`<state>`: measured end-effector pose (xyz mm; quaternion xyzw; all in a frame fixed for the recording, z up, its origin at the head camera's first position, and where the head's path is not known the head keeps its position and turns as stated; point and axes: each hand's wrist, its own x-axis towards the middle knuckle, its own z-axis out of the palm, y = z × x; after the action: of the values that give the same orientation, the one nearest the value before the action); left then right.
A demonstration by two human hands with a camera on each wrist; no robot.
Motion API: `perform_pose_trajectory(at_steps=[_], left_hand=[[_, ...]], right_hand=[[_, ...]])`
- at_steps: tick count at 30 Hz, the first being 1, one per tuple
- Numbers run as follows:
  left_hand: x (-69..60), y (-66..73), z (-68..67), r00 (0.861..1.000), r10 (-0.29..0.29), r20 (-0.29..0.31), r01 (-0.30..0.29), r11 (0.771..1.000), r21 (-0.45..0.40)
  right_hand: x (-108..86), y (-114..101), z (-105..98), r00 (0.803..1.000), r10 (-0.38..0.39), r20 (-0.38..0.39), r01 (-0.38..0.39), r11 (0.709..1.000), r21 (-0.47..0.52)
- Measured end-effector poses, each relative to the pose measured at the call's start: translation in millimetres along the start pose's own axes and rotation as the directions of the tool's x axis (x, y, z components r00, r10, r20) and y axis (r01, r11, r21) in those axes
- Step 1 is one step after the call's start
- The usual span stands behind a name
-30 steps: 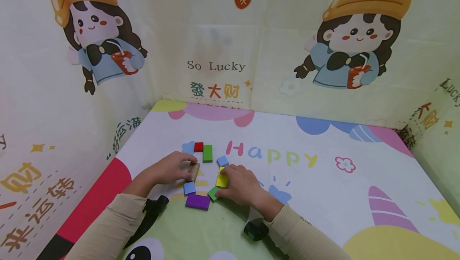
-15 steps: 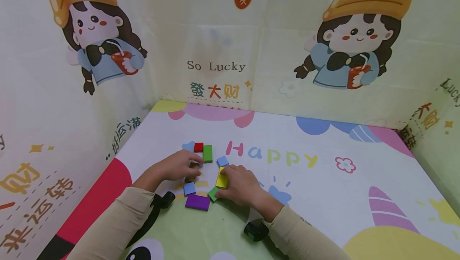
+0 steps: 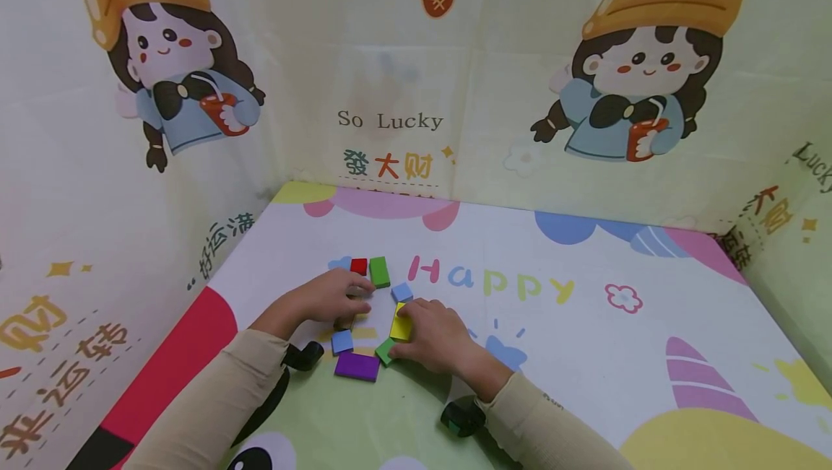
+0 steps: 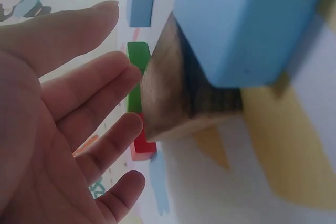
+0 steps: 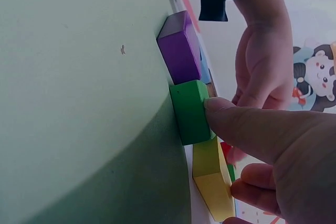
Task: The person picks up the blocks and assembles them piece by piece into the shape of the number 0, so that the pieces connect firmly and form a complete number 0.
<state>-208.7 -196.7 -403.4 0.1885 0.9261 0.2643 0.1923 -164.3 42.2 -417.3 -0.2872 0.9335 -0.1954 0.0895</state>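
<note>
Several coloured wooden blocks form a rough ring on the printed tabletop. My left hand reaches over its left side, fingers extended toward the far green block, which stands by a red block. In the left wrist view a brown wood-grain block sits past the fingertips, with nothing in the palm. At the ring's right side my right hand rests, its thumb touching the near green block and other fingers at the yellow block. The left hand mostly hides the wood-grain block in the head view.
A purple block lies at the ring's near side, with a light blue block behind it. Another light blue block sits beyond the yellow one. Printed cloth walls enclose the back and sides.
My left hand has left the wood-grain block and moved right and slightly away. The far green block has shifted right and tilted, opening a gap from the red one. My right hand stays put.
</note>
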Motion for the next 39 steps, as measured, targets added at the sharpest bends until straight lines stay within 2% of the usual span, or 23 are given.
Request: perform_pose_trajectory(at_steps=[4, 12, 16, 20, 26, 31, 33, 39], left_hand=[[6.6, 2.2, 0.3, 1.0, -0.02, -0.003, 0.02, 1.0, 0.019], [25.2, 8.8, 1.5, 1.0, -0.017, -0.001, 0.017, 0.999, 0.041], [28.7, 11.9, 0.1, 0.999, -0.054, -0.001, 0.054, 0.998, 0.039], [27.6, 11.1, -1.9, 0.998, -0.055, 0.002, 0.055, 0.998, 0.036], [23.3, 3.8, -10.8, 0.997, -0.034, -0.075, 0.033, 0.999, -0.008], [22.2, -5.5, -18.0, 0.988, -0.031, -0.153, 0.026, 0.999, -0.034], [22.5, -8.1, -20.1, 0.983, -0.06, -0.175, 0.053, 0.998, -0.042], [25.9, -14.9, -21.8, 0.96, -0.202, -0.192, 0.186, 0.978, -0.099]], right_hand=[[-0.6, 0, -1, 1.0, -0.007, 0.0, 0.007, 1.0, 0.006], [-0.8, 1, 0, 1.0, -0.006, -0.007, 0.006, 1.0, 0.012], [0.1, 2, 3, 1.0, -0.016, -0.009, 0.016, 1.0, 0.012], [0.6, 2, 3, 1.0, -0.015, -0.006, 0.015, 1.0, 0.002], [1.2, 1, 1, 1.0, -0.005, -0.004, 0.005, 1.0, 0.002], [1.2, 1, 0, 1.0, 0.002, 0.003, -0.002, 1.0, 0.009], [1.3, 1, 0, 1.0, 0.007, 0.007, -0.007, 1.0, 0.013], [0.8, 1, 0, 1.0, 0.012, 0.012, -0.012, 1.0, 0.019]])
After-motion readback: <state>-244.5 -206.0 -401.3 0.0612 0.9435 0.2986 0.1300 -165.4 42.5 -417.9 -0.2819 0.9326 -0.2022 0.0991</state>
